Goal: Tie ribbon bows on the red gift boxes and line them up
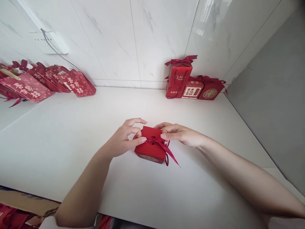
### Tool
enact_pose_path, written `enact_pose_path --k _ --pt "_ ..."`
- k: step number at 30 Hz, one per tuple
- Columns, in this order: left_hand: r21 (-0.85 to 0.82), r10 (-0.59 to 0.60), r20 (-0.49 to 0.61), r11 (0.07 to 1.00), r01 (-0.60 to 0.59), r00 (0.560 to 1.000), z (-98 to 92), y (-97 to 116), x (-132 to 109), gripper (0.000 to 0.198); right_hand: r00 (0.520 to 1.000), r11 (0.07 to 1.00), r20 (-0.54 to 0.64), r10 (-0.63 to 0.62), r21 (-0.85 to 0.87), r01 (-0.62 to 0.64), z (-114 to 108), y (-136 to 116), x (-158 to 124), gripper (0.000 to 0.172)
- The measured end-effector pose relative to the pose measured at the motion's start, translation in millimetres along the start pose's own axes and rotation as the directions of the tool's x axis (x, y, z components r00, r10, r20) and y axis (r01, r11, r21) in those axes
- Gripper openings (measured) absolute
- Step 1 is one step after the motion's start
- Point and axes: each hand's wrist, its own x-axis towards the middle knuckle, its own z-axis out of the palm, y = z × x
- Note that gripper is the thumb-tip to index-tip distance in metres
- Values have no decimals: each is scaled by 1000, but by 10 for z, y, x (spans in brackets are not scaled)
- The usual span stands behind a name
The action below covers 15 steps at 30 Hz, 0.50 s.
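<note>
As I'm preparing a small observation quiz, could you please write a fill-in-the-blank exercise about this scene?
1. The left hand and right hand are on a box that is ____ in colour.
2. The counter under the box is ____ in colour.
3. Of the two hands, the ribbon tail hangs nearer the ____ one.
4. Of the picture's left and right edges, the cable is nearer the ____ one.

Missing words: red; white; right; left.

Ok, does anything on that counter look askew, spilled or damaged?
No spill or damage shows; the red box and its ribbon look intact where visible. Only the red packages at the left seem askew: they slant noticeably, while the boxes at the back right stand more upright. Lens distortion may exaggerate that.
</note>
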Motion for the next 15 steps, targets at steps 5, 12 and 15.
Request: enact_pose_path --k 5,12,15 --pt "126 58 -33 991 -53 998 20 -4 -5 36 1000 1000 7 9 -2 -9 0 39 17 31" --pt "146 115 -65 984 -105 991 -18 -37 -29 29 992 996 -101 -70 -68 63 13 30 3 32" --pt "9 119 -30 993 -118 993 -42 -36 -35 22 974 991 -196 -116 -89 101 10 22 -5 33"
